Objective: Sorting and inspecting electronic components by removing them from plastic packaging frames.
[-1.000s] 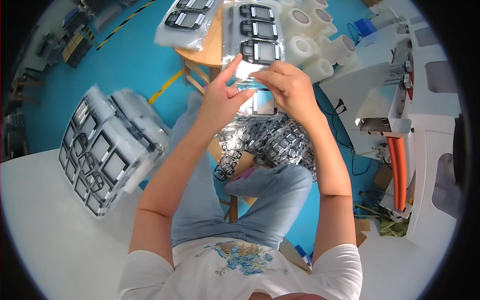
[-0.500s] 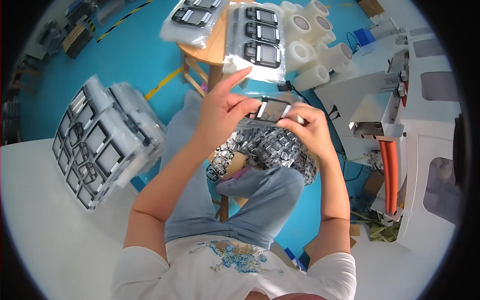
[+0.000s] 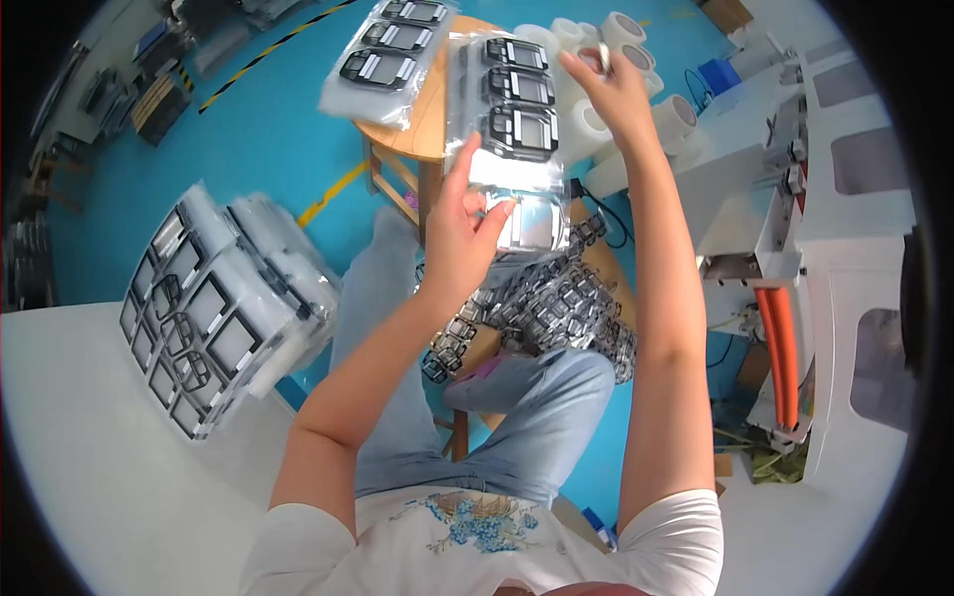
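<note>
My left hand (image 3: 463, 238) is closed on a clear plastic sheet with a pale, black-edged window panel (image 3: 533, 226), the thumb on its face and the index finger stretched forward. This panel hangs at the near end of a plastic-wrapped strip of black frames (image 3: 521, 87) on the round wooden stool (image 3: 434, 104). Up at the right, my right hand (image 3: 618, 91) is raised beside the strip, fingers curled round a small white thing (image 3: 603, 58) too small to name. Beyond the left hand, another bagged strip of black frames (image 3: 383, 68) lies on the stool.
White film rolls (image 3: 677, 116) stand behind on the right, next to a pale machine (image 3: 845, 248) with orange tubes (image 3: 777, 343). A heap of small black frames (image 3: 561, 303) lies above my knees. Stacked sheets of frames (image 3: 204, 318) rest on the white table (image 3: 60, 397) at left.
My right hand has left the panel and swung up and away to the far right. My left hand has come slightly nearer and still holds the panel's sheet.
</note>
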Tool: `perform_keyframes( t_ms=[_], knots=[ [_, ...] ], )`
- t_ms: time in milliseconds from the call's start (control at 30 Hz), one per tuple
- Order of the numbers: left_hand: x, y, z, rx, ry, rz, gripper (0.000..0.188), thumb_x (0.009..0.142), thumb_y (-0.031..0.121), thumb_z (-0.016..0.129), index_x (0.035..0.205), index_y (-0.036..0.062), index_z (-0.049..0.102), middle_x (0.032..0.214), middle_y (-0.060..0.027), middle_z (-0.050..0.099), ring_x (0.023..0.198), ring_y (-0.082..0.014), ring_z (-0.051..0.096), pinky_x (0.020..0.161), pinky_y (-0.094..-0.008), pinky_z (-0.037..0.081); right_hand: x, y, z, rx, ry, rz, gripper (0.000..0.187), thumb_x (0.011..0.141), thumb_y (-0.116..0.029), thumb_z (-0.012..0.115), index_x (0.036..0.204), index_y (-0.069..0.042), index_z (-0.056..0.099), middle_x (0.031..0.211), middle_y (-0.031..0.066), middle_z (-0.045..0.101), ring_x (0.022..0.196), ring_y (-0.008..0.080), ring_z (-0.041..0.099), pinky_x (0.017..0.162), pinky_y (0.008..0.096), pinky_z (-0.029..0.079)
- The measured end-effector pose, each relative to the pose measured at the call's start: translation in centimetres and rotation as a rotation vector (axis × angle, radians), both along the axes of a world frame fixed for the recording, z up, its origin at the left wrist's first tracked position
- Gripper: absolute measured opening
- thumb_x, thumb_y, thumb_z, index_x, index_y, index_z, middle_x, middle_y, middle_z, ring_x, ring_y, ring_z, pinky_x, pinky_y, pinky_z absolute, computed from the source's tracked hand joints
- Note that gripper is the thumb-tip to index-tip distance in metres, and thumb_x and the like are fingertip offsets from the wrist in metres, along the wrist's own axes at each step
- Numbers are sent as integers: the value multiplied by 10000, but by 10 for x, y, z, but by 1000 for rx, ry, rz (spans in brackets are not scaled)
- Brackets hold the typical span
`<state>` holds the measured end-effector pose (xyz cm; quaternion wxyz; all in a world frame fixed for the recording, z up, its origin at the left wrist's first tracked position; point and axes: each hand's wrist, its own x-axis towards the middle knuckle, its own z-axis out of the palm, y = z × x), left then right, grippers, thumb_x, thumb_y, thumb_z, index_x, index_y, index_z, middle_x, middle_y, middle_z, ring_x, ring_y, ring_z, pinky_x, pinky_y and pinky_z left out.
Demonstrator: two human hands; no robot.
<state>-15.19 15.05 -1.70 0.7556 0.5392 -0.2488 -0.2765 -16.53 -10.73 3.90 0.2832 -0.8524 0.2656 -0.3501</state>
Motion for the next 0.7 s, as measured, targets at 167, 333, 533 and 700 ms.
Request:
perform_keyframes(
  t_ms=[167, 333, 533, 700],
  knots=[
    [17, 9, -6, 53, -75, -68, 733, 887, -35, 637, 1530, 107, 314, 699, -16, 618, 614, -53, 545, 562, -231, 447, -69, 66, 13, -42, 35, 108, 216, 976, -156, 603, 1130, -61, 721, 825, 20, 578, 756, 111, 488, 668, 250, 399],
    [27, 11, 5, 184, -11, -200, 746, 923, -34, 611, 1553, 75, 226, 913, -78, 704, 766, -74, 644, 658, -214, 506, -82, 102, 7, -154, 174, 346, 199, 835, -31, 701, 1022, -83, 745, 768, 94, 580, 688, 241, 580, 635, 325, 465],
    [29, 7, -1, 138, 48, -236, 814, 884, -14, 663, 1563, 93, 226, 745, -15, 654, 683, -31, 568, 610, -186, 443, -69, 106, -3, -325, 152, 474, 291, 745, -14, 709, 1014, -119, 749, 776, 67, 610, 721, 251, 613, 619, 368, 487],
    [27, 12, 8, 195, 13, -186, 826, 857, -7, 678, 1559, 95, 256, 557, 74, 505, 551, -1, 406, 533, -192, 340, -72, 126, 19, -702, 486, 324, 265, 707, -31, 597, 934, -92, 720, 783, 68, 596, 772, 265, 626, 675, 384, 482]
  ],
)
